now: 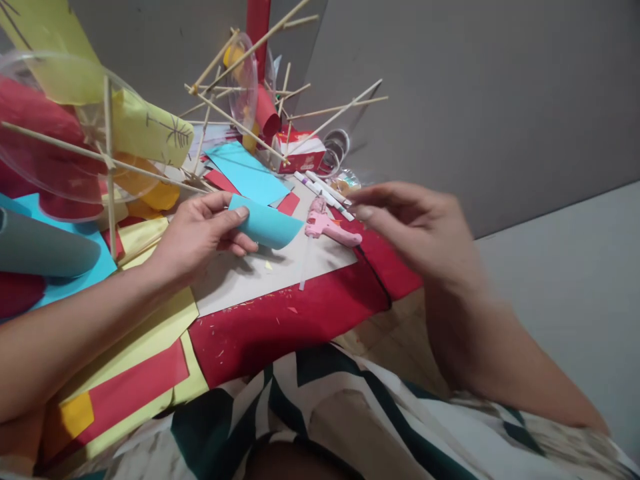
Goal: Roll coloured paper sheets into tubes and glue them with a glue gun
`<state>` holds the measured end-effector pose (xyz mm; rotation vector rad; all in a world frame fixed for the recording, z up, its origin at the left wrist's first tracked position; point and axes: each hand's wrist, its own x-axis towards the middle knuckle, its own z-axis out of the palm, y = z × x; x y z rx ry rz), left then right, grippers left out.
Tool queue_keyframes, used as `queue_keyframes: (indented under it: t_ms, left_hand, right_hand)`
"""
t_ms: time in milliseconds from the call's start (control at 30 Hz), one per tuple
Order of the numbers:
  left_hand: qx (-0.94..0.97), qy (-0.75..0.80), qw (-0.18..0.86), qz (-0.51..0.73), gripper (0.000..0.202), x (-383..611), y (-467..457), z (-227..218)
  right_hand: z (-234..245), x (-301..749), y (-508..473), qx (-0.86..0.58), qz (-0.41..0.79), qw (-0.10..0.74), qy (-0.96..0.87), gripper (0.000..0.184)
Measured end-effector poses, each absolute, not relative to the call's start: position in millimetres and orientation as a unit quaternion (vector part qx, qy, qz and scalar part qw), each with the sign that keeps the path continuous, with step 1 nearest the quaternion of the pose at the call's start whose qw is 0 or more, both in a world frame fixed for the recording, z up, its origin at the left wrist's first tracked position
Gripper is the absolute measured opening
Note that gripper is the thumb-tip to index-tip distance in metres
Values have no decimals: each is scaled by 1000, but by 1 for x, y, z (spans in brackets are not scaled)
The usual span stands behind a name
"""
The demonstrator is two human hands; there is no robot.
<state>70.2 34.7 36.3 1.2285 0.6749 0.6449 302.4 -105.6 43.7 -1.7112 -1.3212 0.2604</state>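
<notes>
A curved piece of light blue paper (267, 222) is pinched between the thumb and fingers of my left hand (213, 227), above the white board (240, 287). My right hand (415, 220) is raised to the right of a pink glue gun (327, 223), apart from it, with thumb and forefinger close together. Whether something small sits between those fingertips I cannot make out. The glue gun lies on the board with a clear glue stick (303, 267) protruding from it. White marker pens (325, 190) lie just behind, near my right fingertips.
Wooden sticks (240, 120) joined into a frame with clear plastic discs stand at the back. To the left are a stick-and-disc piece (109, 160) and a pale blue paper tube (45, 247). Tape rolls (337, 147) sit near the wall. A black cord (375, 273) crosses the red cloth (280, 333).
</notes>
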Motion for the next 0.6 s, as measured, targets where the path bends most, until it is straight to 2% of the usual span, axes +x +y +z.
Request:
queue_keyframes:
  t_ms: [67, 133, 267, 433, 533, 600]
  left_hand:
    - [547, 325, 716, 286, 4, 71, 35, 34]
    - [538, 342, 716, 283, 7, 72, 37, 31]
    - [532, 360, 719, 265, 9, 73, 39, 24]
    - [522, 381, 726, 235, 9, 75, 39, 22]
    - [515, 390, 727, 233, 12, 76, 38, 21]
    - [511, 396, 729, 227, 13, 76, 39, 19]
  right_hand:
    - [29, 319, -106, -752, 27, 308, -582, 32]
    - [11, 332, -101, -780, 1, 174, -601, 44]
    - [-9, 339, -84, -785, 9, 45, -617, 50]
    - [-14, 338, -75, -806, 11, 19, -592, 50]
    - [-20, 342, -81, -816, 12, 68, -574, 50]
    - [-23, 345, -89, -810, 28, 139, -570, 47]
